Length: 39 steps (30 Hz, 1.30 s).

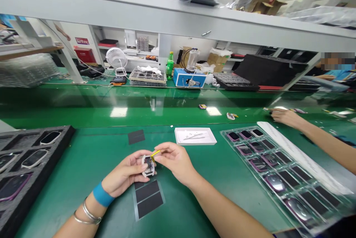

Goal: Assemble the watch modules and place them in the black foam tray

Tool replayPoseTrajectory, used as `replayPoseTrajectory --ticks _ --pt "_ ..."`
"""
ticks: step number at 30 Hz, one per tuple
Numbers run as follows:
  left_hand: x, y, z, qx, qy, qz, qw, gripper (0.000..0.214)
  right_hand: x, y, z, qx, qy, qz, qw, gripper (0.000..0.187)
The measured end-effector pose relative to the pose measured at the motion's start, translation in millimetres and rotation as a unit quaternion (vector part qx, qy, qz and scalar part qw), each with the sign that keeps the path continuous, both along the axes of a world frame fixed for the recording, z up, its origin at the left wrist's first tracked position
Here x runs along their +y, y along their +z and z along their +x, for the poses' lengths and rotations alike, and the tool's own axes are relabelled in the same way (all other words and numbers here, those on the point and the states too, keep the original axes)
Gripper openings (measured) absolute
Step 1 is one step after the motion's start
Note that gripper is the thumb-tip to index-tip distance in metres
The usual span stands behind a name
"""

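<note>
My left hand (pixel 125 173) is closed around a small white watch-like case (pixel 148 165), held just above the green mat with its open side up. My right hand (pixel 174 158) pinches a thin yellow strip (pixel 155 153) that reaches to the top of the case. Both hands meet over the middle of the mat, above a sheet of dark rectangular pads (pixel 147 197). My left wrist wears a blue band and metal bangles.
A black foam tray (pixel 30 156) with oval parts lies at left. A clear tray (pixel 280 173) of dark-screened parts lies at right, and a small white tray (pixel 194 136) sits ahead. Another person's hand (pixel 286 117) rests at the far right by the green conveyor (pixel 139 106).
</note>
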<state>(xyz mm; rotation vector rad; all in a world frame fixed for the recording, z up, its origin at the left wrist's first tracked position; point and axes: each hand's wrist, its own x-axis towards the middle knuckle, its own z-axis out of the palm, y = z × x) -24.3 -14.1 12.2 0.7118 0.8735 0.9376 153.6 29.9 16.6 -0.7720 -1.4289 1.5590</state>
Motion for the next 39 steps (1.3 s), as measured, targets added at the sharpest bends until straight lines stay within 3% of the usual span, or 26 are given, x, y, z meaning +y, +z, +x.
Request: replayPoseTrajectory --ticks 4,10,14,16,18,22,27,34,39 --pt "0 -1.7 6 0.008 -0.013 -0.011 1.000 0.036 -5 1.1 -1 -0.146 -0.060 0.144 0.977 0.015" --pt "-1 -5.8 14 0.052 0.013 0.006 0.999 0.028 -7 -2.7 -6 -0.222 -0.068 0.243 0.942 0.019" --pt "3 -5.3 11 0.065 0.059 0.004 0.996 0.023 -8 -7.9 -12 -0.206 -0.101 0.246 0.942 0.025" --pt "4 -0.3 3 0.069 0.111 -0.007 0.991 0.021 -9 -9.3 -15 -0.222 -0.113 0.231 0.940 0.019" --pt "4 6.9 -8 0.063 0.142 -0.023 0.988 0.019 -11 -10.8 -18 -0.261 -0.082 0.238 0.932 0.011" --pt "-2 18.9 -29 0.027 0.060 -0.028 0.997 0.019 -18 -16.7 -26 -0.344 0.011 0.276 0.898 0.007" --pt "-4 17.1 -32 0.034 -0.018 -0.017 0.999 0.021 -24 -21.8 -32 -0.409 0.042 0.294 0.863 0.009" --pt "-2 8.6 -32 0.047 -0.022 -0.015 0.999 0.021 -24 -22.2 -34 -0.403 0.031 0.278 0.872 0.008" --pt "-2 6.0 -34 0.039 -0.035 -0.006 0.999 0.020 -26 -23.4 -36 -0.441 0.039 0.299 0.846 0.010"
